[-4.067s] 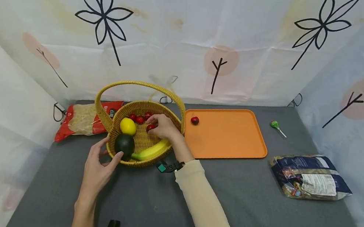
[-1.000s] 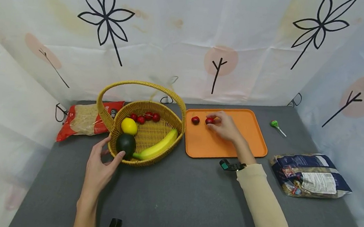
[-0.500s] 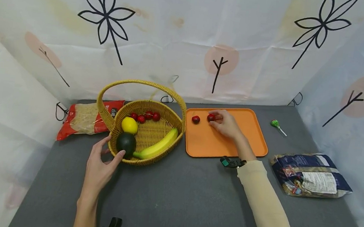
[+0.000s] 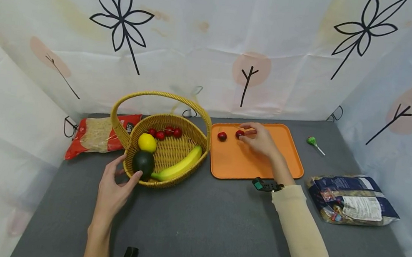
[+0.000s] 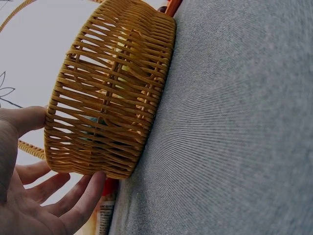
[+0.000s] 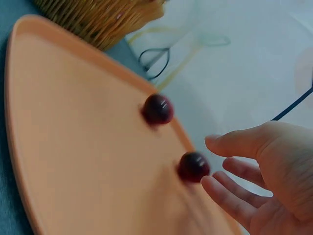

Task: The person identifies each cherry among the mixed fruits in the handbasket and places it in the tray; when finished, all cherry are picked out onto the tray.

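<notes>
My left hand (image 4: 113, 190) holds the near left side of a yellow wicker basket (image 4: 162, 185), thumb at the rim and fingers against the outer wall in the left wrist view. In the basket lie a dark green avocado-like fruit (image 4: 143, 164), a lemon (image 4: 147, 143), a banana (image 4: 179, 166) and several cherries (image 4: 169, 131). Over an orange tray (image 4: 232, 165), my right hand (image 4: 261, 142) has thumb and fingers spread beside a dark red cherry (image 6: 194, 167). A second cherry (image 6: 158, 109) sits to its left on the tray in the head view.
A red and clear packet (image 4: 94, 135) lies behind the basket on the left. Right of the tray are a green lollipop (image 4: 312, 141) and a dark blue bag (image 4: 351, 200). A white printed cloth (image 4: 215, 37) hangs around the grey table (image 4: 194, 236).
The right hand has gone from inside the basket to the tray with a cherry, set it beside the first one, and let go. The left hand stays at the basket.
</notes>
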Demonstrator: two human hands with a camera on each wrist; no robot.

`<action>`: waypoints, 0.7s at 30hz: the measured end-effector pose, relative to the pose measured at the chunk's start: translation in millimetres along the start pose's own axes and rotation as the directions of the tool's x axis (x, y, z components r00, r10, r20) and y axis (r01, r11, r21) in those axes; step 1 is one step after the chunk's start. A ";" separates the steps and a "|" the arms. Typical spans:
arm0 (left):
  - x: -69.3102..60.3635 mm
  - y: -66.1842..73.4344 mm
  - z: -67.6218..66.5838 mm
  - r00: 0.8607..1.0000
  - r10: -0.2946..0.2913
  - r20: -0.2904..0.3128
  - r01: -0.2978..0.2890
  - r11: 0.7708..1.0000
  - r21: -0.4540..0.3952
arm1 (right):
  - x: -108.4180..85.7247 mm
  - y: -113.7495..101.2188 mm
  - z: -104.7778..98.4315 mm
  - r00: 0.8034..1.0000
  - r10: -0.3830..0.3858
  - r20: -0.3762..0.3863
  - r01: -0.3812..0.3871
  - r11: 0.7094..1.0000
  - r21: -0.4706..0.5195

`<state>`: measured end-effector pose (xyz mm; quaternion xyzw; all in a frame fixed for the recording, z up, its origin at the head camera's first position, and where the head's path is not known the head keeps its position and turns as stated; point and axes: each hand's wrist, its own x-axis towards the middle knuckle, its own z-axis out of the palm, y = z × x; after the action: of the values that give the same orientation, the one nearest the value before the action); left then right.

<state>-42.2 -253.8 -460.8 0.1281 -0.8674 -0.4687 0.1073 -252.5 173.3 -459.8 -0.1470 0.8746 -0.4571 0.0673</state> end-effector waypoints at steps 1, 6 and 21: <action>0.0 0.1 0.0 1.000 0.000 -0.001 0.000 1.000 -0.001 | -1.6 -2.9 -1.8 1.000 -0.009 -0.002 0.009 1.000 0.016; 0.1 1.2 -0.3 1.000 -0.005 0.004 0.005 1.000 -0.005 | -12.5 -21.1 -7.6 0.997 -0.077 -0.020 0.078 0.993 0.092; 0.0 2.7 -0.1 1.000 -0.016 0.011 0.016 1.000 0.010 | -74.4 -106.6 -7.1 0.916 -0.395 -0.070 0.391 0.843 0.368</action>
<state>-42.5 -252.5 -458.5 0.1330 -0.8694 -0.4657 0.0981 -163.0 145.1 -369.6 -0.3091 0.7222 -0.6188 0.0026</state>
